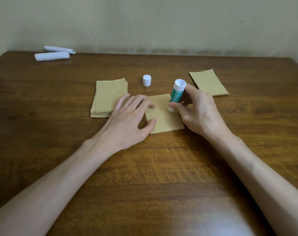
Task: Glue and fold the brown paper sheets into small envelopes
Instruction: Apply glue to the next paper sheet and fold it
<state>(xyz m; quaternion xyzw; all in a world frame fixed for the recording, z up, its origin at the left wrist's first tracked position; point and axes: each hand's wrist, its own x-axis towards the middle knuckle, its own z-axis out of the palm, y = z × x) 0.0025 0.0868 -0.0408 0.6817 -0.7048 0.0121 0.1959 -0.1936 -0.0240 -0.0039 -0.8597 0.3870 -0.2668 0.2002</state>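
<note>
One brown paper sheet lies flat in the middle of the wooden table. My left hand rests on the sheet's left edge, fingers spread and pressing down. My right hand grips a green and white glue stick, held upside down with its lower end touching the sheet's right part. The stick's white cap stands on the table behind the sheet. A stack of brown sheets sits to the left, partly under my left fingers.
A second, thinner pile of brown paper lies at the right, behind my right hand. Two white rolled paper bundles rest at the far left by the wall.
</note>
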